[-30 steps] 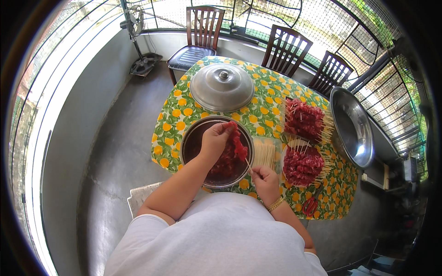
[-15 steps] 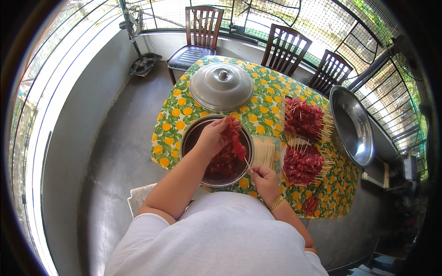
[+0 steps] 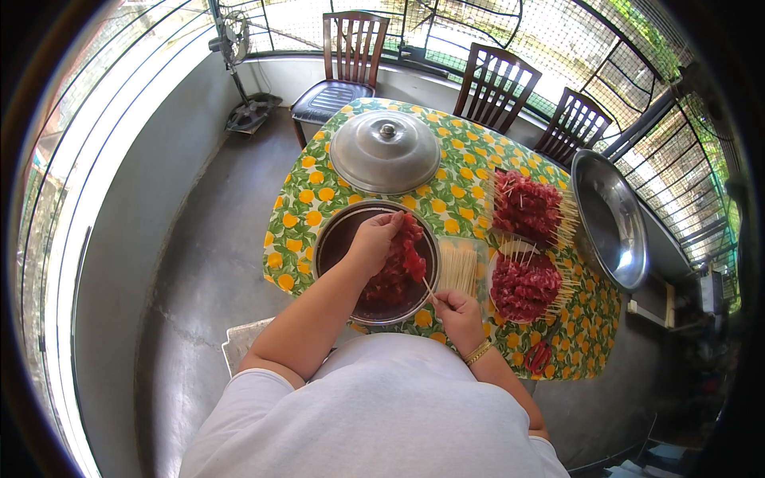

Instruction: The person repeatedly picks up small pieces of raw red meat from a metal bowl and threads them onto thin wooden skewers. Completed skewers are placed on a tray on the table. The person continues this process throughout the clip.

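Observation:
Over a round metal pot (image 3: 320,275) of raw red meat, my left hand (image 3: 374,243) pinches the upper end of a strip of meat (image 3: 413,256). The strip is threaded on a thin bamboo skewer (image 3: 430,290). At the pot's right rim my right hand (image 3: 460,315) is closed on the skewer's lower end. More meat pieces (image 3: 386,287) lie in the pot, partly hidden by my left hand and forearm. Right of the pot, bare skewers (image 3: 458,267) lie in a clear tray. Beyond them are two piles of loaded meat skewers, a near one (image 3: 526,287) and a far one (image 3: 526,205).
A domed metal lid (image 3: 386,155) rests behind the pot on the fruit-patterned tablecloth (image 3: 299,215). Red-handled scissors (image 3: 538,356) lie near the front right edge. A large metal basin (image 3: 610,215) leans at the right. Chairs (image 3: 496,86) stand along the far side.
My left hand has moved slightly lower and closer to the strip's top, and the strip hangs a little lower. My right hand keeps its hold on the skewer.

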The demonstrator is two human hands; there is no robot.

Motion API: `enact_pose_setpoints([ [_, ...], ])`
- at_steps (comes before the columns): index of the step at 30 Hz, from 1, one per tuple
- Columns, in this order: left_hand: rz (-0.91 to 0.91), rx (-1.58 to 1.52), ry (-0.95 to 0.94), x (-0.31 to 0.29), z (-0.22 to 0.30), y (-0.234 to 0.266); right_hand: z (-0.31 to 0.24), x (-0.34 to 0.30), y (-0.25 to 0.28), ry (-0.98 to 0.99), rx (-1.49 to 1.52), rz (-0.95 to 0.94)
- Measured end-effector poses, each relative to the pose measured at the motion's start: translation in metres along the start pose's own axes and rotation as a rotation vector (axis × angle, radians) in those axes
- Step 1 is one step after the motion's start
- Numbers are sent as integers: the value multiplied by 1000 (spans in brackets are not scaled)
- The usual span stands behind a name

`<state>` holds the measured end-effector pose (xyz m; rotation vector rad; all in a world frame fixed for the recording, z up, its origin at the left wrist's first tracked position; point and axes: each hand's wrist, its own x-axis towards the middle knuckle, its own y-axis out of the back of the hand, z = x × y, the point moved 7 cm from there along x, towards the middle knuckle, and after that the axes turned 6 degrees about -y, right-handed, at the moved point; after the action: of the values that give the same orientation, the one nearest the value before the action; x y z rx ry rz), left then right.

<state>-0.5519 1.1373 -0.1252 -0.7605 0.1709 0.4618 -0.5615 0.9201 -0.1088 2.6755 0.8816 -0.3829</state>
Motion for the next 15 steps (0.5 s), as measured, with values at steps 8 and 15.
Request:
enact_pose_setpoints([
  [8,-3,9,97,0,0,6,11,4,-7,-117,165,-109],
  [15,-101,-111,79,2,-8,5,14,5,-16,-207,272,-184],
])
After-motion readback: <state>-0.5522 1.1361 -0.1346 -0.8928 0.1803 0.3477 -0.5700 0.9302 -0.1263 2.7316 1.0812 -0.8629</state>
